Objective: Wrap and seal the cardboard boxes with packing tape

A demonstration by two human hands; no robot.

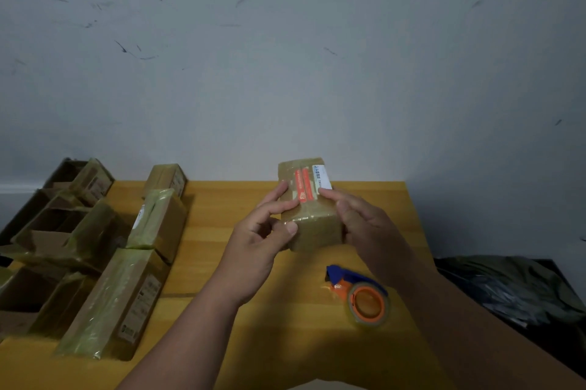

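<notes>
Where hands [260, 231] grip, box [312, 224] hides.

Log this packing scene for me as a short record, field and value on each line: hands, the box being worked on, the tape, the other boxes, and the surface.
left hand: left hand grips the box's left side, thumb on its near edge
right hand: right hand grips the box's right side
box in hand: small cardboard box, glossy with tape, red stickers and a white label on top
tape: tape dispenser, orange and blue, lying on the table, untouched
other boxes: taped boxes and open boxes at left
surface: yellow wooden table
</notes>
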